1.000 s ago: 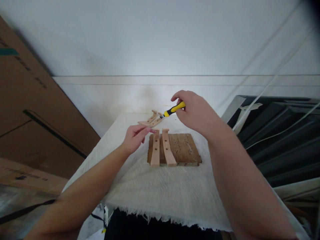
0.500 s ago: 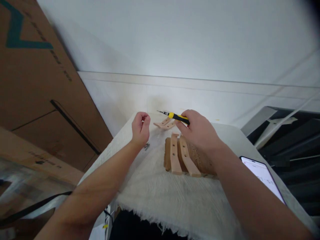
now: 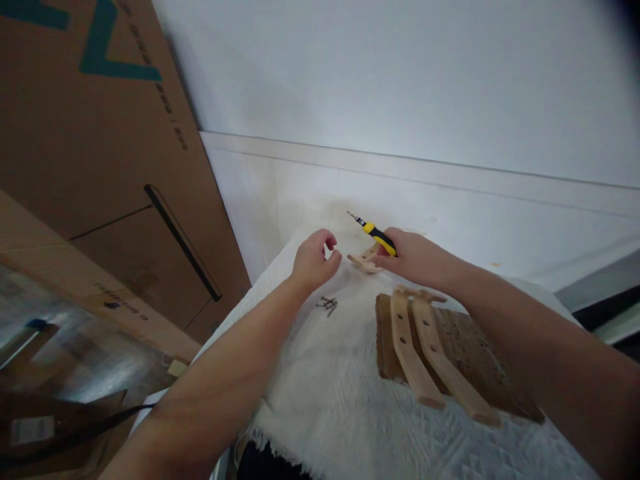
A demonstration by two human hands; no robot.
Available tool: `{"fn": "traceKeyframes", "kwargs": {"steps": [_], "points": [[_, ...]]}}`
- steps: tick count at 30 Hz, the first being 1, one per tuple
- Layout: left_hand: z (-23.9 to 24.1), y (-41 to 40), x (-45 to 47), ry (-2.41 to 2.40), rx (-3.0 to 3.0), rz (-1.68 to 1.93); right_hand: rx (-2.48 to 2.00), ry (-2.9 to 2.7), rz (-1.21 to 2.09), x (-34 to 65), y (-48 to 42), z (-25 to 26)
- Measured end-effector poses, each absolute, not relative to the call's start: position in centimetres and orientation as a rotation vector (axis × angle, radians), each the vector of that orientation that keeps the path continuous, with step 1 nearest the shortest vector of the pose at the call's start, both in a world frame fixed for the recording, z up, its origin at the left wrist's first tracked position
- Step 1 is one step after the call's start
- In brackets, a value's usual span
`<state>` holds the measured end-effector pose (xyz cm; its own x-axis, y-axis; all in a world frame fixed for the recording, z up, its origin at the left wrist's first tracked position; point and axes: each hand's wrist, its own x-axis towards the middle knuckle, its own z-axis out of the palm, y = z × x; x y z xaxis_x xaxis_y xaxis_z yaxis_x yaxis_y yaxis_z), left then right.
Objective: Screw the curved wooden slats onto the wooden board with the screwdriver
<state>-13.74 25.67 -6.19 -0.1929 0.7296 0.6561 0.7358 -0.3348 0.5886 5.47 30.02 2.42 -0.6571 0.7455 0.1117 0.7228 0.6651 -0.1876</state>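
Observation:
My right hand (image 3: 417,259) grips a yellow and black screwdriver (image 3: 376,233), its tip pointing up and to the left, and also touches a curved light wood piece (image 3: 363,259) lying on the cloth. My left hand (image 3: 314,261) hovers just left of it with thumb and fingers pinched together; whether it holds anything is too small to tell. Below that hand a small heap of dark screws (image 3: 327,305) lies on the cloth. Two light wooden slats (image 3: 423,350) with holes rest on a dark wooden board (image 3: 470,363).
A white cloth (image 3: 330,393) covers the table, its frayed edge near me. A large cardboard box (image 3: 95,160) leans on the left. A white wall (image 3: 400,100) stands right behind the table. A dark frame edge (image 3: 607,310) shows at the right.
The view has swung left and closer. My right hand has moved with the screwdriver onto the curved piece. My left hand has lifted off the slats and pinched shut above the screws.

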Motion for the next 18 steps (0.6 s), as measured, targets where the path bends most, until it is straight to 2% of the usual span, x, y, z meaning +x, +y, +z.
{"fn": "traceKeyframes", "kwargs": {"steps": [7, 14, 18], "points": [[-6.6, 25.7, -12.1, -2.021, -2.357, -1.060, -1.307, -2.820, 0.478, 4.4, 33.3, 0.6], [-6.8, 26.3, -10.4, -2.103, -2.293, -0.692, -1.212, -2.885, 0.521, 4.9, 34.4, -0.6], [-6.7, 26.2, -10.1, -2.059, -2.291, -0.614, -1.197, -2.805, 0.622, 5.8, 34.2, -0.8]]}}
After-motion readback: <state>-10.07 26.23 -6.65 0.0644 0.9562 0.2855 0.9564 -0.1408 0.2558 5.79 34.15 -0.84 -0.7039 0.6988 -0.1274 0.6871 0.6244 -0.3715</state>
